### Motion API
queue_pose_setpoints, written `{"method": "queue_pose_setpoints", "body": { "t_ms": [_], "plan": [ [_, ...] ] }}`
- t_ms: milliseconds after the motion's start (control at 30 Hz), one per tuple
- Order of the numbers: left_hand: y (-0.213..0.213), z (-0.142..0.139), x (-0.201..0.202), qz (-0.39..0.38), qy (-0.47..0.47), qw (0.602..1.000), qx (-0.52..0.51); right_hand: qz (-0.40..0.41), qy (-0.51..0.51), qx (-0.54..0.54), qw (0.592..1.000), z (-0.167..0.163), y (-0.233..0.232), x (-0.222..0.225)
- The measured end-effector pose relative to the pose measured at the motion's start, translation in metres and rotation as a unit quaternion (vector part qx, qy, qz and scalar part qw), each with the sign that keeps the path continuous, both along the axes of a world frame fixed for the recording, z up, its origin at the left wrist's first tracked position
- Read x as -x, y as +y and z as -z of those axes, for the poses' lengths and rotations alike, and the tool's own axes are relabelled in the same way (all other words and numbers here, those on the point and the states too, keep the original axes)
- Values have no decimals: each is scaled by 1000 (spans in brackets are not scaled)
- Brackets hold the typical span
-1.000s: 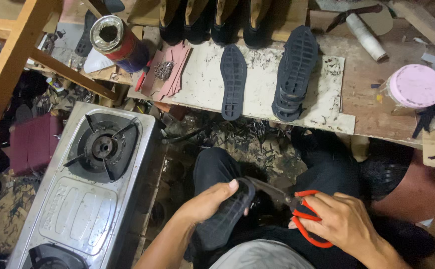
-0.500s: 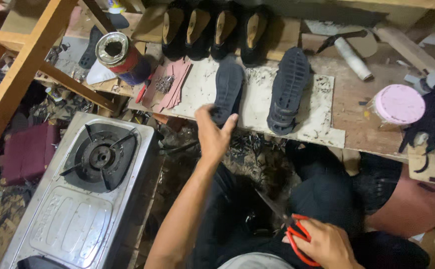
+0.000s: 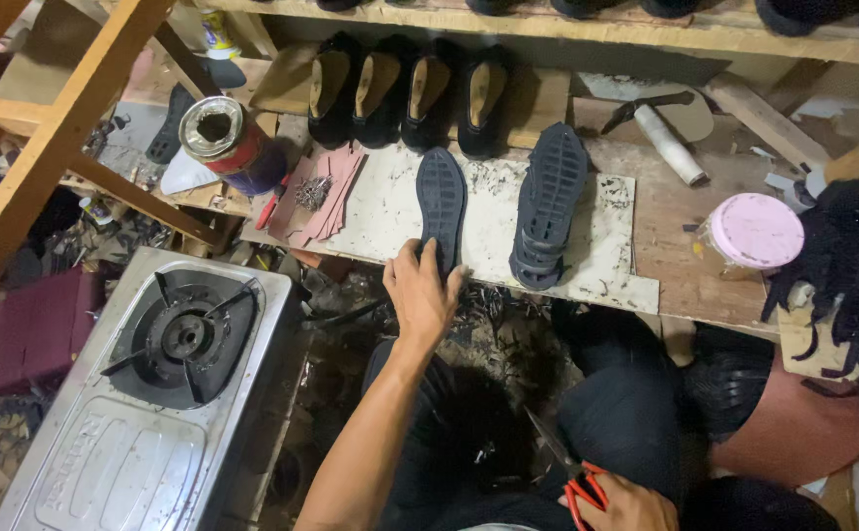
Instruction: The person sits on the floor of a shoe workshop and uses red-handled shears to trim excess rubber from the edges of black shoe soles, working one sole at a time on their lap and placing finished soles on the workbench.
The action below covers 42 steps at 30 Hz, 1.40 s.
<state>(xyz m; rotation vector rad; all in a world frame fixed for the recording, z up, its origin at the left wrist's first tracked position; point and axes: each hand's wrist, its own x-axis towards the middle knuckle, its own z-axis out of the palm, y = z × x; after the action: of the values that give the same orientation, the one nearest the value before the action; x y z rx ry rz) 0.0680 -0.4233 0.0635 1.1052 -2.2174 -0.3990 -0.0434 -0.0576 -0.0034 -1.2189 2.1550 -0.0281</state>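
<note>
The left hand (image 3: 419,295) reaches far out to the board (image 3: 390,211), fingers spread loosely, fingertips resting on the near end of a flat black sole (image 3: 441,202) that lies lengthwise there. Whether the thumb is under the sole's edge cannot be told. Just right of it lies a thicker treaded sole (image 3: 547,206), apart from the hand.

The right hand (image 3: 631,503) sits near, at the bottom edge, mostly cut off; its fingers are closed through the red handles of scissors (image 3: 572,472), whose dark blades point up and left over the lap. How far the blades are parted is hard to make out against the dark trousers.

Left of the lap stands a steel gas stove (image 3: 154,393). Far left on the bench is an open tin (image 3: 228,143); far right, a pink-lidded jar (image 3: 754,231). A row of black shoes (image 3: 405,88) lines the back.
</note>
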Motion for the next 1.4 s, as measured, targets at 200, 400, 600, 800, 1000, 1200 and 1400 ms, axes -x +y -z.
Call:
{"method": "queue_pose_setpoints", "body": {
  "t_ms": [200,400,600,800,1000,1200,1400],
  "plan": [
    [-5,0,3,37,-9,999,22,90,0,-81,993,-15,-8,-2],
    [-3,-21,10,40,-42,997,50,49,28,-42,998,-21,-9,-5],
    [21,-62,57,170,52,983,42,87,56,-14,995,-28,-14,-11],
    [13,-91,100,200,-114,969,-90,-110,77,107,985,-27,-10,-11],
    [-10,-99,72,157,316,828,-436,-99,73,101,987,-19,2,-9],
    [64,-69,-25,456,387,463,-654,133,58,34,989,-15,-5,-7],
    [122,-22,-49,322,353,548,-686,115,85,24,989,-6,-8,-11]
  ]
}}
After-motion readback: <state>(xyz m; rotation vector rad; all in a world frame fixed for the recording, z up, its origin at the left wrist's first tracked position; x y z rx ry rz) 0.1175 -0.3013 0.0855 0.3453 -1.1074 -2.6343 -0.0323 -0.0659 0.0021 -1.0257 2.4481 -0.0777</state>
